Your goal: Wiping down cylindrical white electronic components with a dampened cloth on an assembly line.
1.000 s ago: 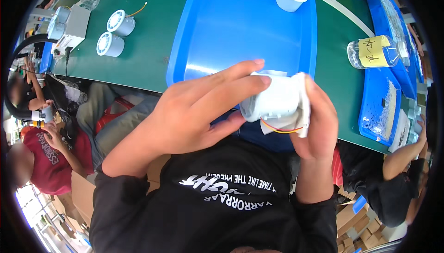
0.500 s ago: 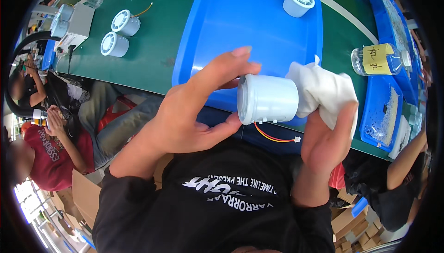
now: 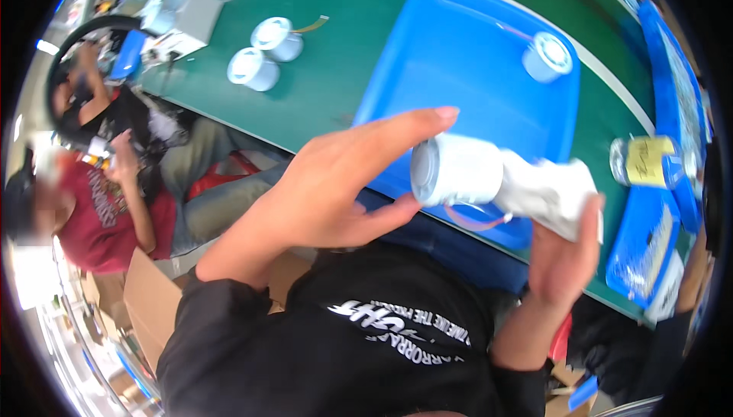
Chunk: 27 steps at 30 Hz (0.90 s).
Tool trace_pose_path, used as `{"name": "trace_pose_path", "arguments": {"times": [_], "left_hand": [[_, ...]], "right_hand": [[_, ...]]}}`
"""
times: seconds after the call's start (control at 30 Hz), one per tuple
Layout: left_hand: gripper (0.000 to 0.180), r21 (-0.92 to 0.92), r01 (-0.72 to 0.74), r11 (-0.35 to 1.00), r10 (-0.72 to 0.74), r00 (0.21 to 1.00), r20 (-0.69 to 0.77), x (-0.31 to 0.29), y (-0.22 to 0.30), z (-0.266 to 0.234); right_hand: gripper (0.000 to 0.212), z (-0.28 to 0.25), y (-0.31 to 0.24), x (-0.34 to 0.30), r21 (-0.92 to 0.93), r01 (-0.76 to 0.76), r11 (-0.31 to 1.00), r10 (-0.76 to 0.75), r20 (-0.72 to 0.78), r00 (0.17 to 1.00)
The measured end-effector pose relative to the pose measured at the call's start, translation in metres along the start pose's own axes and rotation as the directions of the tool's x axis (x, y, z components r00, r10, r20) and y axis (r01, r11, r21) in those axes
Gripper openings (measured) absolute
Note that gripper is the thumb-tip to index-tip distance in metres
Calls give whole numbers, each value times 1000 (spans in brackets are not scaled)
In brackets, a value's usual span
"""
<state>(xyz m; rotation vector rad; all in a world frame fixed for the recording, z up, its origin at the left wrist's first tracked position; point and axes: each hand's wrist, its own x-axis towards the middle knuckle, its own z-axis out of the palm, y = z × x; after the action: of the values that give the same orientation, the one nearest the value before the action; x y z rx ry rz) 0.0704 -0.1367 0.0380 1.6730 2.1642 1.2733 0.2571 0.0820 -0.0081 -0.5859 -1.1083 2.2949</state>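
In front of my chest is a white cylindrical housing [image 3: 461,170], tilted on its side, with a thin red-and-yellow wire lead hanging below it. My left hand [image 3: 336,177] curves round its left end, thumb at the lower edge and index finger over the top. A crumpled white cloth [image 3: 546,192] is in my right hand [image 3: 565,257], pressed to the right end of the housing. The cloth covers that end and part of my right fingers. Behind the housing lies a blue tray [image 3: 447,58], with another white cylindrical housing [image 3: 547,57] near its far right corner.
Two more white housings [image 3: 254,69] stand to the left on the green table [image 3: 328,74]. A clear bottle with a yellow label [image 3: 645,161] is at the right, beside a small blue bin [image 3: 645,241]. A co-worker in a red shirt [image 3: 114,218] sits at the left.
The whole view has shifted and turned, so the table things appear further right. My hands, the housing and the cloth stay together, and the housing is a little blurred by motion.
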Motion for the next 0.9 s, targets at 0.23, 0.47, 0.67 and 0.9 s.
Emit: {"name": "trace_pose_path", "arguments": {"times": [0.23,0.47,0.67,0.9], "left_hand": [[53,337,483,808,-227,784,-578,-10,-72,-105],[69,421,829,368,-640,554,-532,-25,-167,-173],[69,668,672,321,-526,713,-465,36,-137,-154],[73,563,191,804,-248,968,27,167,-46,-3]], "right_hand": [[47,-32,-15,0,312,-41,949,-11,163,986],[46,-31,-6,0,160,-36,986,34,12,999],[41,-29,-23,-14,324,-73,943,34,125,992],[37,5,8,-31,211,-203,956,191,77,979]]}}
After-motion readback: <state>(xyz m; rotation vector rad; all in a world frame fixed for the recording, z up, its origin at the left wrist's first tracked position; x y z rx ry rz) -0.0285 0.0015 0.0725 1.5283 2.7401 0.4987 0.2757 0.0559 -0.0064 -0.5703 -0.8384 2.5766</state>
